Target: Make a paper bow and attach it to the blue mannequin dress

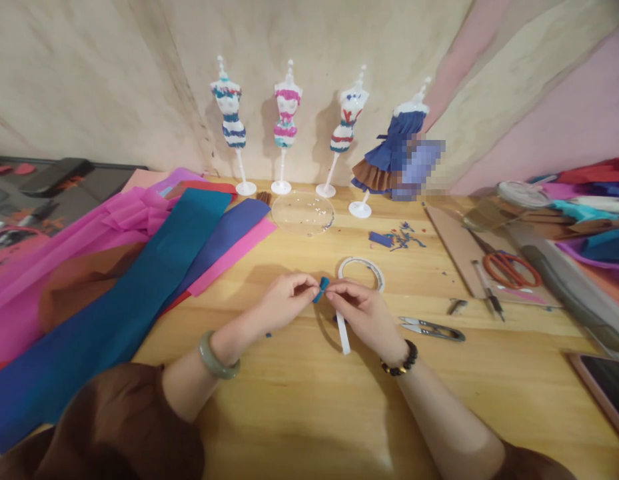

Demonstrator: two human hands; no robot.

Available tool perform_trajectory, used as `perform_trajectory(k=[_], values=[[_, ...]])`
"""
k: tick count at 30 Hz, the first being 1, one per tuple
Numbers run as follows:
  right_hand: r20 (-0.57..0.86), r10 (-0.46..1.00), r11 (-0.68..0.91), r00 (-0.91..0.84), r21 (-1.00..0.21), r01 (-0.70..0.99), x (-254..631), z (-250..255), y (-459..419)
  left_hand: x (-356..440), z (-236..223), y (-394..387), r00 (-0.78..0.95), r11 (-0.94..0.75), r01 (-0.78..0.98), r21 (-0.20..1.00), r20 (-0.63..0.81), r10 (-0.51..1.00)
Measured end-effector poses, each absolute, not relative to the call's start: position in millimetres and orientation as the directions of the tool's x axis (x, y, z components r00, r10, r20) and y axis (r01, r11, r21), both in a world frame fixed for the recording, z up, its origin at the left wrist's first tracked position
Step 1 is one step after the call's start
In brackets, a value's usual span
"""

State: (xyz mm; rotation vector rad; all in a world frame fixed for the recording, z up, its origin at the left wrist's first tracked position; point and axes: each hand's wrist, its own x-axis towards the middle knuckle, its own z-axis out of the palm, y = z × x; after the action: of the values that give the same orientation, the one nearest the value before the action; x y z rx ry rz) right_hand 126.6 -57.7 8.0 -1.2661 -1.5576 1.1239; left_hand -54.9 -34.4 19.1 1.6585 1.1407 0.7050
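A small teal paper bow is held up over the table between both hands. My left hand pinches it from the left with thumb and forefinger. From the other side, my right hand pinches the bow's right edge with closed fingertips. Behind and partly under my right hand lies a roll of white double-sided tape. A loose strip of white tape hangs down beside the right fingers. Thread snips lie on the table just right of my right hand.
Several small mannequins stand along the wall, one in a pleated blue and brown dress. Coloured crepe paper covers the left side. To the right are orange-handled scissors, a pen and a phone. Paper scraps lie behind.
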Motion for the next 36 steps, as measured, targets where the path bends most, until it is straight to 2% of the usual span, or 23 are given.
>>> perform_trajectory(k=[5,14,19,27,36], values=[[0.044,0.988,0.083,-0.150,-0.959,0.271,126.2,6.4,-57.4,-55.7,19.6,-34.3,0.412,-0.095,0.328,0.940,-0.052,0.910],[0.000,0.978,0.027,-0.210,-0.992,0.124,130.6,7.6,-54.9,-59.0,14.9,-29.4,0.512,0.070,0.117,0.991,-0.121,0.850],[0.025,0.974,0.038,-0.226,-0.998,0.056,130.6,2.1,-54.9,-62.5,13.4,-27.3,0.546,0.101,0.108,0.989,-0.144,0.825],[0.014,0.970,0.031,-0.244,-0.997,0.064,129.1,9.2,-56.3,-63.6,6.7,-27.9,0.571,0.103,0.064,0.993,-0.121,0.812],[-0.163,0.969,-0.161,-0.186,-0.987,0.024,126.8,10.5,-56.9,-58.7,11.6,-30.6,0.432,0.126,0.178,0.976,-0.192,0.881]])
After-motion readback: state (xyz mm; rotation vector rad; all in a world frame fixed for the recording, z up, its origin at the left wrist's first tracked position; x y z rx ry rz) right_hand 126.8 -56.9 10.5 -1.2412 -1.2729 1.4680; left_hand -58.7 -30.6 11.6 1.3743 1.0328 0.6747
